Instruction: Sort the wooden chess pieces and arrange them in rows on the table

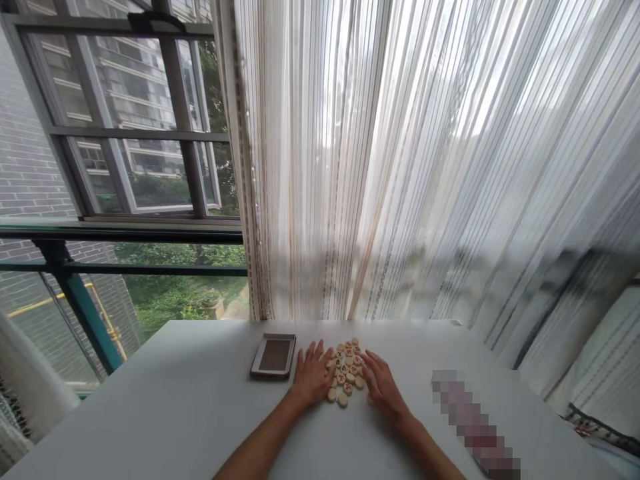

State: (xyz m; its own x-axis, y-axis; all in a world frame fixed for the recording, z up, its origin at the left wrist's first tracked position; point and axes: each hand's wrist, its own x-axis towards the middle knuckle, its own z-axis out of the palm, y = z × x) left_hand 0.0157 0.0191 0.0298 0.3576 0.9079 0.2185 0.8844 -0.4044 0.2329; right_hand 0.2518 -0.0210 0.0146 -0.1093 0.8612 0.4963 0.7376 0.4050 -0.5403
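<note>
A heap of round cream game discs with red and dark marks lies on the white table. My left hand rests flat at the heap's left side, fingers stretched out and touching the nearest discs. At the heap's right side lies my right hand, also palm down with fingers extended against the discs. Neither hand holds anything. A few discs sit loose at the near edge of the heap between my hands.
A flat rectangular box with a dark top lies left of my left hand. A blurred-out long object lies on the table to the right. Striped sheer curtains hang behind the table; a window is at the left.
</note>
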